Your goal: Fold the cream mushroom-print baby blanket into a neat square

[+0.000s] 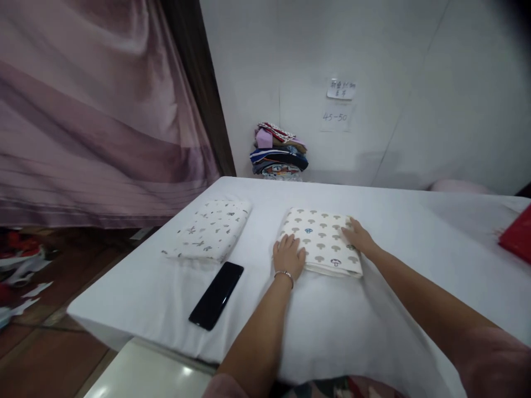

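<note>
A folded white cloth printed with grey mushrooms (326,235) lies on the white-covered table in front of me. On its near left corner rests my left hand (289,255), fingers a little apart and laid flat on the fabric; a thin bracelet (284,275) circles that wrist. My right hand (360,236) touches the cloth's right edge with its fingers extended over the top. Neither hand lifts the cloth. To the left is a second folded white cloth with small dark prints (213,228), apart from both hands. A black phone (216,296) lies face up between that cloth and me.
The white table (136,296) runs off to the right, where a red item (518,235) lies. Behind its far edge rises a stack of folded fabrics (279,152) by the wall. A pink curtain (91,121) hangs at left. A pale glossy seat (151,373) touches the near side.
</note>
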`<state>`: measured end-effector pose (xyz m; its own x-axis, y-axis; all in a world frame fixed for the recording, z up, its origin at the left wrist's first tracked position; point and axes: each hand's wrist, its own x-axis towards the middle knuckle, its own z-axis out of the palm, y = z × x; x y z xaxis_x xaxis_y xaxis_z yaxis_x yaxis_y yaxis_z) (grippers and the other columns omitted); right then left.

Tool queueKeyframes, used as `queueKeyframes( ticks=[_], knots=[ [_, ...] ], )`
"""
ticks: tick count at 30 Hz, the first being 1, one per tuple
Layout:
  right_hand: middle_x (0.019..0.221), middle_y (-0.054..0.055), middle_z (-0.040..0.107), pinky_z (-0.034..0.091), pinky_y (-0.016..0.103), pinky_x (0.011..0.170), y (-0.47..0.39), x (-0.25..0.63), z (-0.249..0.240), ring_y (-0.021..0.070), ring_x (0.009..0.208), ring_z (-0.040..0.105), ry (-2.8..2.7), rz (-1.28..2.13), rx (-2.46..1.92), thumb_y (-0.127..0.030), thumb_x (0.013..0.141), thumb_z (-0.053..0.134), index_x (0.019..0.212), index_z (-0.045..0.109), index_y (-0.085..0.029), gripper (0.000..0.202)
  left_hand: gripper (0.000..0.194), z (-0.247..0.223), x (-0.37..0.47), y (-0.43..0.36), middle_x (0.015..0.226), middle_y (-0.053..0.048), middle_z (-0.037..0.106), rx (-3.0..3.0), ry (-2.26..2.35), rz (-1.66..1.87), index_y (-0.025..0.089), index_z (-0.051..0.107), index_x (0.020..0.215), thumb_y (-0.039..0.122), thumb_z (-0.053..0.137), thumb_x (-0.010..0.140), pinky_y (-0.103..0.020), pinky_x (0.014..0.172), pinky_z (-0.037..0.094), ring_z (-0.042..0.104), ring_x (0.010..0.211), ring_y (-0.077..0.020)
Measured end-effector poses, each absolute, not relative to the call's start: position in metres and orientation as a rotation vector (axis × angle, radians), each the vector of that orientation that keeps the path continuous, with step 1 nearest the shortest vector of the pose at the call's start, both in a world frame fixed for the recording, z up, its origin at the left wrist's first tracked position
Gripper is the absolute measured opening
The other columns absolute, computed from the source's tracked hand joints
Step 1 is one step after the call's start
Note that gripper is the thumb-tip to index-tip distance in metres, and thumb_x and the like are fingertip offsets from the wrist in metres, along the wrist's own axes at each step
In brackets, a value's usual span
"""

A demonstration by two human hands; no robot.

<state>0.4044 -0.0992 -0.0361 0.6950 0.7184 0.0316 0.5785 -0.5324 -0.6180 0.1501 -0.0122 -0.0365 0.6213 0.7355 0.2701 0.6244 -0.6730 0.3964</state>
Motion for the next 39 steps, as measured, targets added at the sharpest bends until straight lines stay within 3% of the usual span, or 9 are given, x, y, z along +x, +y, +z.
queueKeyframes(
  ticks=[4, 10, 13, 19, 23, 25, 28, 34, 39],
  knots=[
    [0.133, 0.014, 0.047, 0.046, 0.040, 0.088, -0.138, 0.391, -0.042, 0.0277, 0.108, 0.055, -0.767, 0.482, -2.134, -0.051, 0.073, 0.056, 0.143, 0.024, -0.022, 0.082, 0.036, -0.039, 0.148, -0.006, 0.136, -0.005, 0.045, 2.485, 1.239, 0.753, 0.023, 0.056, 0.116, 0.039, 0.044, 0.086, -0.042, 0.105, 0.028, 0.033, 0.128, -0.0231],
    [0.122, 0.017, 0.054, 0.054, 0.037, 0.067, -0.162, 0.360, -0.032, 0.0267, 0.090, 0.062, -0.635, 0.669, -1.884, -0.042, 0.069, 0.064, 0.146, 0.009, -0.021, 0.097, 0.043, -0.046, 0.143, 0.007, 0.131, -0.010, 0.050, 2.277, 1.401, 0.797, 0.019, 0.054, 0.119, 0.041, 0.048, 0.083, -0.040, 0.101, 0.036, 0.044, 0.120, -0.0252],
    [0.112, 0.014, 0.060, 0.054, 0.036, 0.068, -0.176, 0.330, -0.026, 0.0240, 0.086, 0.063, -0.684, 0.727, -1.890, -0.039, 0.071, 0.062, 0.146, 0.004, -0.021, 0.096, 0.042, -0.050, 0.137, 0.018, 0.127, -0.010, 0.052, 2.192, 1.376, 0.884, 0.018, 0.054, 0.118, 0.038, 0.051, 0.081, -0.038, 0.103, 0.035, 0.045, 0.119, -0.0240],
    [0.116, 0.013, 0.059, 0.056, 0.034, 0.065, -0.212, 0.301, -0.029, 0.0210, 0.083, 0.065, -0.690, 0.861, -1.858, -0.045, 0.076, 0.054, 0.144, -0.013, -0.022, 0.098, 0.038, -0.051, 0.126, 0.034, 0.125, -0.011, 0.053, 1.957, 1.467, 1.090, 0.015, 0.055, 0.115, 0.033, 0.050, 0.082, -0.036, 0.104, 0.035, 0.045, 0.120, -0.0225],
    [0.135, 0.014, 0.045, 0.054, 0.035, 0.072, -0.208, 0.340, -0.024, 0.0261, 0.106, 0.056, -0.584, 0.616, -1.940, -0.045, 0.076, 0.052, 0.145, 0.017, -0.022, 0.080, 0.038, -0.048, 0.125, 0.025, 0.127, -0.012, 0.051, 1.993, 1.452, 1.092, 0.014, 0.055, 0.115, 0.033, 0.051, 0.082, -0.035, 0.107, 0.032, 0.042, 0.122, -0.0226],
    [0.133, 0.012, 0.048, 0.051, 0.037, 0.082, -0.197, 0.362, -0.018, 0.0260, 0.111, 0.053, -0.621, 0.553, -1.981, -0.045, 0.077, 0.051, 0.135, 0.040, -0.020, 0.065, 0.039, -0.046, 0.124, 0.016, 0.130, -0.012, 0.048, 2.041, 1.458, 1.094, 0.014, 0.055, 0.115, 0.034, 0.052, 0.081, -0.037, 0.108, 0.029, 0.040, 0.124, -0.0237],
    [0.124, 0.009, 0.056, 0.044, 0.037, 0.091, -0.175, 0.386, -0.008, 0.0242, 0.111, 0.052, -0.751, 0.552, -2.040, -0.047, 0.079, 0.048, 0.119, 0.057, -0.019, 0.050, 0.045, -0.043, 0.122, 0.002, 0.137, -0.012, 0.040, 2.071, 1.474, 1.035, 0.016, 0.053, 0.119, 0.037, 0.054, 0.080, -0.039, 0.109, 0.028, 0.035, 0.127, -0.0251],
    [0.109, 0.008, 0.064, 0.044, 0.037, 0.088, -0.141, 0.405, -0.001, 0.0260, 0.102, 0.057, -1.059, 0.759, -2.116, -0.042, 0.070, 0.062, 0.106, 0.066, -0.018, 0.043, 0.063, -0.044, 0.121, -0.006, 0.143, -0.016, 0.030, 1.999, 1.571, 0.804, 0.010, 0.041, 0.130, 0.042, 0.055, 0.078, -0.038, 0.111, 0.022, 0.025, 0.134, -0.0258],
    [0.112, 0.013, 0.060, 0.048, 0.033, 0.077, -0.166, 0.406, -0.008, 0.0245, 0.093, 0.059, -0.975, 0.828, -2.163, -0.041, 0.066, 0.068, 0.127, 0.050, -0.017, 0.069, 0.062, -0.048, 0.129, 0.009, 0.146, -0.015, 0.026, 2.056, 1.426, 0.753, 0.011, 0.038, 0.133, 0.040, 0.054, 0.080, -0.034, 0.112, 0.019, 0.021, 0.136, -0.0230]
  ],
)
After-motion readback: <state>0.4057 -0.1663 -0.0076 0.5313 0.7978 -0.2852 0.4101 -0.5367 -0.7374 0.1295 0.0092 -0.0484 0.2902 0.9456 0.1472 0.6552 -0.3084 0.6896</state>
